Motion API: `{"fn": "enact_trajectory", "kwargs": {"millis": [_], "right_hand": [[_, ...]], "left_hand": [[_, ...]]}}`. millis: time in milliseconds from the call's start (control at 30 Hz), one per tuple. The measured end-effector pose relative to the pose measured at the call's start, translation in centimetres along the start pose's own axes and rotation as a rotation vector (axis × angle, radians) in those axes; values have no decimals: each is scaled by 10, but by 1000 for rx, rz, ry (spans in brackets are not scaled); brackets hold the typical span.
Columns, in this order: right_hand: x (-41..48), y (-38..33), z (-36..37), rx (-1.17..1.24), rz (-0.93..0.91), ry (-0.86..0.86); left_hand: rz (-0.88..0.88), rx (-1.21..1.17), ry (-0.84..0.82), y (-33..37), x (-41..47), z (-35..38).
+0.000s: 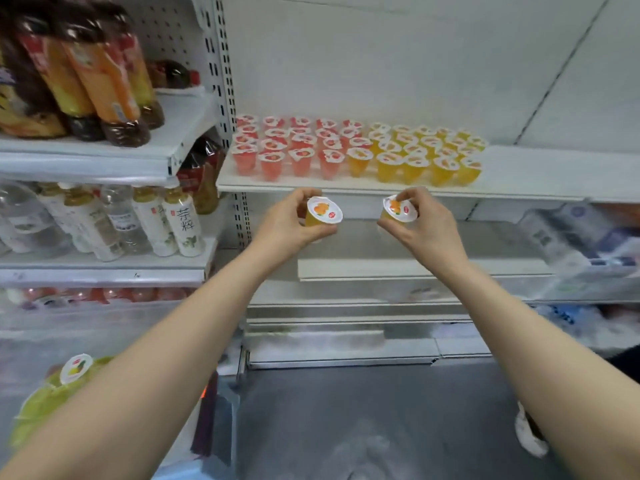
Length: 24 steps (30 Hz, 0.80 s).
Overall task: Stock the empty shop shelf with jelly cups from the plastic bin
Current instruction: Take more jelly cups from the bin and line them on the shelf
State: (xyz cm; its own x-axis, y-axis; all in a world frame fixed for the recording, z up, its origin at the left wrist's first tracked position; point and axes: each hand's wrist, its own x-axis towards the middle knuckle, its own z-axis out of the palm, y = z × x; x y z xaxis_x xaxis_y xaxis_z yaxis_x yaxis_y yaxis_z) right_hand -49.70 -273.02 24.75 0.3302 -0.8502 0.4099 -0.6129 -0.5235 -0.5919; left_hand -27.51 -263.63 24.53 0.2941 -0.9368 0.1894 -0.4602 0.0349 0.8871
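The step in hand is carrying and placing; the left hand (289,220) grips one orange jelly cup (323,211) round its side, fingers and thumb curled about it, and the right hand (420,225) pinches a second orange cup (399,209) with its fingertips at the rim and side; both cups are held lid-up in the air, just near of and below the front edge of the white shelf (536,174), touching neither it nor each other; on that shelf the red jelly cups (294,143) stand in a block at the left and the orange block (419,150) stands just beside them to the right, with bare board further right; at the near left, green jelly cups (52,403) lie heaped, most likely in the plastic bin, though its walls are too blurred to make out; the shelf looks well on its way but not full; the next move, as I judge it, calls for lifting both cups over the shelf's front edge and setting them upright at the right end of the orange block, lowering gently so that the front row is not knocked, and letting go only once each sits flat
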Motion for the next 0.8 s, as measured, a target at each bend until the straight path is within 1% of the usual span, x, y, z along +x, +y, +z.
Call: {"fn": "enact_trajectory", "kwargs": {"millis": [200,367,500,633,800], "right_hand": [[53,79,-61,-110,-36,44],[86,131,-93,-175,-59,46],[111,164,-106,-175,-30,67],[141,187,-117,-180,-16,137],[173,215,-126,-185,74,206]], "left_hand": [[100,-21,22,45,68,81],[123,-13,11,69,114,134],[135,32,-4,86,149,161],[162,105,-8,97,189,177],[169,69,-41,106,234,192]]}}
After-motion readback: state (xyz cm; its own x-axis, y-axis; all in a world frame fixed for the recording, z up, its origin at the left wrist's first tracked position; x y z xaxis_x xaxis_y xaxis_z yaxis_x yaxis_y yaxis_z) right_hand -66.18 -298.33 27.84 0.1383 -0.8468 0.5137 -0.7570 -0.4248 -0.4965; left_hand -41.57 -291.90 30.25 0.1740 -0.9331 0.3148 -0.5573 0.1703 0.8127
